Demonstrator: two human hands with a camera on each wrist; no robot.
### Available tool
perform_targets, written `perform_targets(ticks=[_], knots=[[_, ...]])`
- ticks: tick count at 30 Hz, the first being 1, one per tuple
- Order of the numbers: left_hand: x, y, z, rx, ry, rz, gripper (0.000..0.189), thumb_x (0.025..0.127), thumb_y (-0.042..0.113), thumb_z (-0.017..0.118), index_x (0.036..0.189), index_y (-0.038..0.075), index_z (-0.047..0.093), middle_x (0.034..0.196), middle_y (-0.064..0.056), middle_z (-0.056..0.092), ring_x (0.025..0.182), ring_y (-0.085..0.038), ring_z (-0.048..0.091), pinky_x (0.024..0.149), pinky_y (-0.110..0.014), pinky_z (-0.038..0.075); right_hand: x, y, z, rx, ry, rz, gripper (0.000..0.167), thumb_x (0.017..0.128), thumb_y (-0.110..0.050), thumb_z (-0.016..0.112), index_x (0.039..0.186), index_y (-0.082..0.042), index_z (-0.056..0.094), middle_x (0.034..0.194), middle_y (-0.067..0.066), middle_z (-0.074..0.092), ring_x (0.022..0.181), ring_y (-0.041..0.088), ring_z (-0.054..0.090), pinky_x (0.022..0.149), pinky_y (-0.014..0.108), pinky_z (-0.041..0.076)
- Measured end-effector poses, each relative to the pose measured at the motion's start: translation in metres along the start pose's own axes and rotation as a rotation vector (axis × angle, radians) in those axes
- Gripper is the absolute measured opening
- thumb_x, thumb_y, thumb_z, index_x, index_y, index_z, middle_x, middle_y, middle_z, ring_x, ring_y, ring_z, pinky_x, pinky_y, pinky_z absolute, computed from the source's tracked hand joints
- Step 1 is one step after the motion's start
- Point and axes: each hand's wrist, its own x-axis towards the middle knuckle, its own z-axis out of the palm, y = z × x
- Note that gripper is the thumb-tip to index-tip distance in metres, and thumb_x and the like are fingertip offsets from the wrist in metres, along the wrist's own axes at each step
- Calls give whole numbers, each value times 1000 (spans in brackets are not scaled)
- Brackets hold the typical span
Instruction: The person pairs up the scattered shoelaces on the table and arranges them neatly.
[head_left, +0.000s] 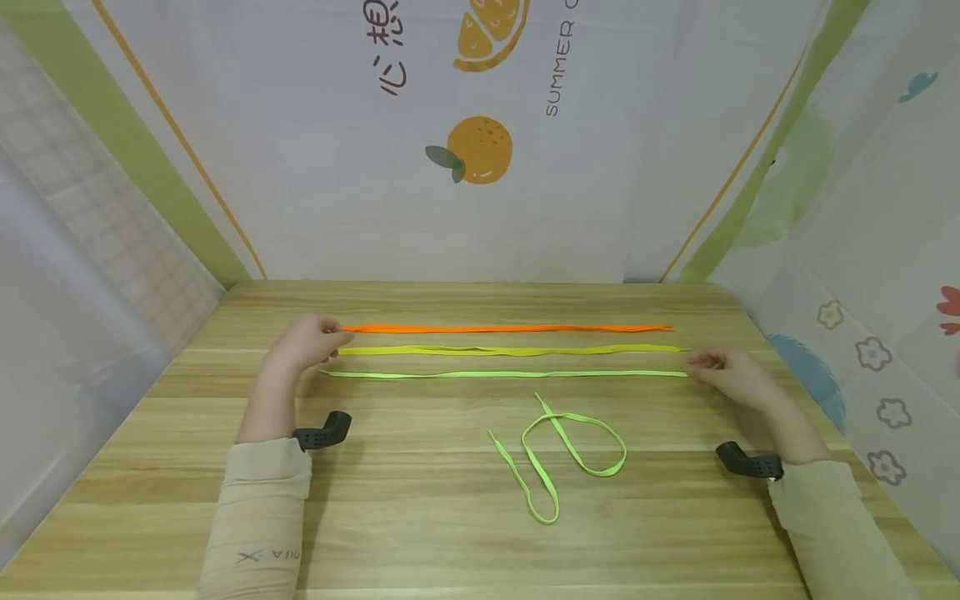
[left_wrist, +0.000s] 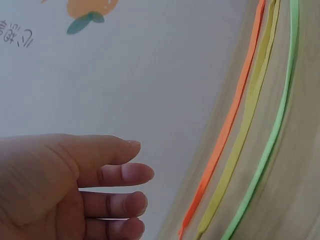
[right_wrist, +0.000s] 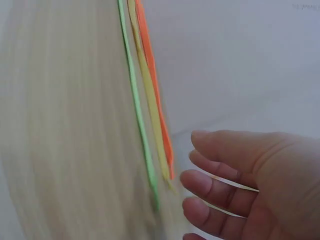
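Observation:
Three shoelaces lie stretched side by side across the table: an orange shoelace (head_left: pixel 510 329) at the back, a yellow shoelace (head_left: pixel 525 351) in the middle and a light green shoelace (head_left: pixel 450 375) in front. My left hand (head_left: pixel 309 340) is over the left ends of the orange and yellow laces; in the left wrist view its fingers (left_wrist: pixel 125 205) are loosely bent with nothing between them. Near the right ends of the yellow and green laces hovers my right hand (head_left: pixel 726 372). Its fingers (right_wrist: pixel 197 182), relaxed and apart, hold nothing in the right wrist view.
A second light green shoelace (head_left: pixel 551 483) lies in loose loops nearer the front of the wooden table (head_left: pixel 420 533). Behind the table hangs a white cloth (head_left: pixel 337 208) with orange-fruit prints. Patterned cloth (head_left: pixel 885 275) also borders the right side. Each wrist wears a black camera mount (head_left: pixel 330 431).

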Motion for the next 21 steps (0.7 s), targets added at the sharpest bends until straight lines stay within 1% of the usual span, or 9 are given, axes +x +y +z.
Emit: perform_targets(ticks=[7,12,15,21], knots=[[1,19,5,40,-7,30,27,97,24,55,83,2,60,75,-14,59,62,-21,48,56,-33,39,-1,-17,-1,-21,1,-32,35,96,-25,60,116,3,61,102,14,61,86,24,56,68,36,46],[3,29,12,32,4,59,27,96,24,57,76,5,58,66,-10,55,53,-18,42,51,-31,36,-2,-28,0,-35,5,-54,35,95,-26,61,115,3,62,101,12,62,87,25,57,70,37,46],[4,36,17,30,2,81,26,95,24,58,77,6,59,64,-7,54,51,-17,38,50,-30,33,-3,-34,0,-42,8,-71,34,95,-25,62,114,2,63,100,11,63,87,25,58,70,38,46],[3,53,25,28,-16,114,24,95,25,58,82,6,63,71,-7,59,57,-19,45,52,-31,35,-5,-49,1,-44,11,-89,32,95,-26,62,112,2,64,97,9,64,85,23,58,68,37,46]])
